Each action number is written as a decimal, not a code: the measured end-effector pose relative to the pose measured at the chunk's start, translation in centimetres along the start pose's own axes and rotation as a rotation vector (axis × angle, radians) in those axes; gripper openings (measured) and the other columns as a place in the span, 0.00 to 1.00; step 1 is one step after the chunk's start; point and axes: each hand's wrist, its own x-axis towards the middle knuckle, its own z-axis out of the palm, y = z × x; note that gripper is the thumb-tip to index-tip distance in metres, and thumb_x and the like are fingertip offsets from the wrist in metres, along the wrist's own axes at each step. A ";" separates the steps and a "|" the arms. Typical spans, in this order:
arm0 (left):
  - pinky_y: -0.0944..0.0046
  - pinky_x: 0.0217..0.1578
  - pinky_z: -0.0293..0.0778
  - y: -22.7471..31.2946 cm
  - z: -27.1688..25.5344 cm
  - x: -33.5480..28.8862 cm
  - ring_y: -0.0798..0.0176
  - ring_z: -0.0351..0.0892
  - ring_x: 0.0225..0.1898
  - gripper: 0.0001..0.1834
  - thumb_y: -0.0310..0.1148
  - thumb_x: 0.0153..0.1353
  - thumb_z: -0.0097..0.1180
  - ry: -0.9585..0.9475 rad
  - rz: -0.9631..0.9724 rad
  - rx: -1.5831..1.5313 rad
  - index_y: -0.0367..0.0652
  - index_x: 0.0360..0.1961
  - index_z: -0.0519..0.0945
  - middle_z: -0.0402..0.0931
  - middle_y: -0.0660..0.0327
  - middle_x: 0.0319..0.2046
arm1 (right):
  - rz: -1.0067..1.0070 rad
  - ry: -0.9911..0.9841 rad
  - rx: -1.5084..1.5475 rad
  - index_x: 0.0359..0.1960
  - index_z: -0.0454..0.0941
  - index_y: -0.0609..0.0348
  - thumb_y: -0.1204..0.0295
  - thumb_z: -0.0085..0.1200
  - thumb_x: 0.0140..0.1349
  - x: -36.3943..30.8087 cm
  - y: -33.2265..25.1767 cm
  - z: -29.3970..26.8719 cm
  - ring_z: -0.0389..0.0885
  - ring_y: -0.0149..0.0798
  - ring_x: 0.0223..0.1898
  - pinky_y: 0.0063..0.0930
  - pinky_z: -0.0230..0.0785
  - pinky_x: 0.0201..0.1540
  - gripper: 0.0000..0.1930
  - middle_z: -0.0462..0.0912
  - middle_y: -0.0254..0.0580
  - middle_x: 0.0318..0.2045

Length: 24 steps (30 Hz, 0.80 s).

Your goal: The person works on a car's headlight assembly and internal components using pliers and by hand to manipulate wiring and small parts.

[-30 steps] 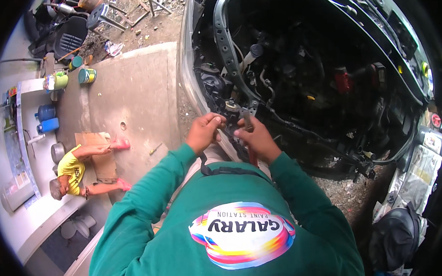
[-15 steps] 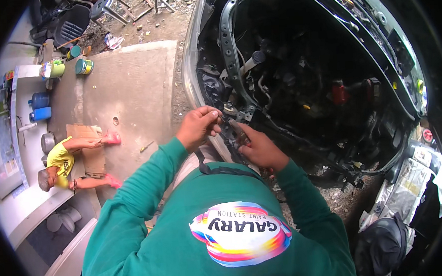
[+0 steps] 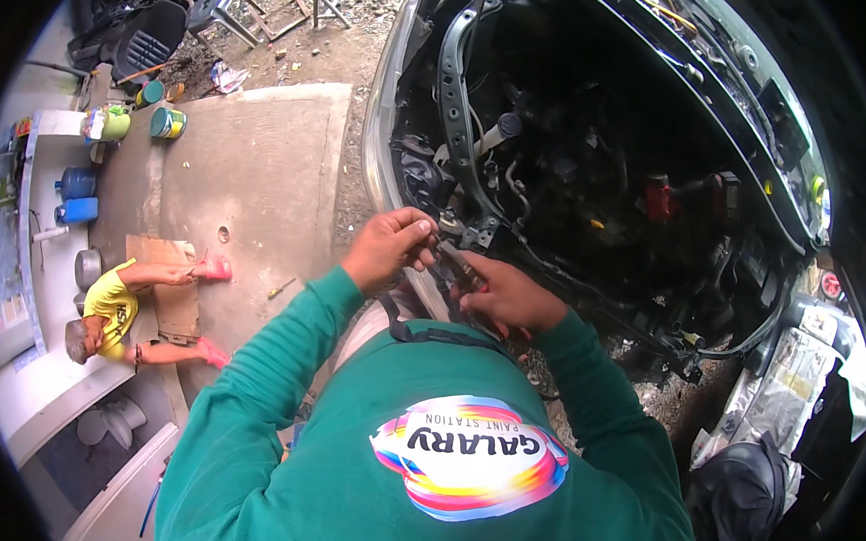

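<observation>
Metal tool (perhaps pliers), in right grip, tip protruding

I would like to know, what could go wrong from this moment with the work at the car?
The left hand has its fingers close to the tip of the metal tool in the right hand; a slip might nick or pinch them.
Anything small dropped there could be lost in the cluttered engine bay.
What looks like a red power tool lies in there; a knock might send it deeper.
</observation>
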 end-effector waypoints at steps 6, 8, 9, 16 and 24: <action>0.71 0.32 0.81 0.0 -0.3 -0.3 0.72 0.86 0.32 0.10 0.36 0.83 0.55 -0.030 0.050 0.022 0.41 0.50 0.83 0.82 0.65 0.37 | 0.030 -0.064 0.187 0.81 0.66 0.52 0.80 0.58 0.72 0.1 -1.0 0.9 0.78 0.26 0.49 0.26 0.75 0.54 0.36 0.82 0.32 0.51; 0.71 0.33 0.80 0.0 -0.5 -0.6 0.73 0.85 0.33 0.10 0.36 0.84 0.54 -0.057 0.057 0.025 0.41 0.50 0.82 0.82 0.65 0.36 | 0.003 -0.096 0.269 0.81 0.66 0.52 0.80 0.58 0.73 0.2 -0.8 0.9 0.78 0.26 0.48 0.26 0.75 0.53 0.35 0.82 0.31 0.51; 0.71 0.33 0.80 0.0 -0.6 -0.7 0.73 0.85 0.33 0.10 0.36 0.84 0.54 -0.055 0.061 0.024 0.41 0.50 0.82 0.82 0.65 0.36 | -0.019 -0.134 0.255 0.81 0.67 0.53 0.79 0.58 0.73 0.2 -0.6 0.8 0.78 0.26 0.48 0.26 0.75 0.53 0.34 0.81 0.31 0.52; 0.71 0.31 0.79 0.2 -0.7 -1.6 0.73 0.85 0.30 0.10 0.36 0.83 0.54 -0.046 0.103 0.025 0.41 0.50 0.83 0.81 0.66 0.34 | -0.018 -0.100 0.131 0.81 0.67 0.53 0.77 0.60 0.72 0.4 -0.5 1.4 0.80 0.27 0.47 0.26 0.76 0.52 0.35 0.83 0.33 0.54; 0.69 0.28 0.78 0.4 0.4 -1.6 0.72 0.83 0.26 0.10 0.33 0.82 0.53 0.088 0.139 0.084 0.38 0.47 0.83 0.82 0.64 0.32 | -0.087 0.201 -0.313 0.79 0.66 0.55 0.75 0.63 0.69 0.9 -0.4 2.6 0.88 0.43 0.46 0.39 0.81 0.53 0.37 0.88 0.58 0.49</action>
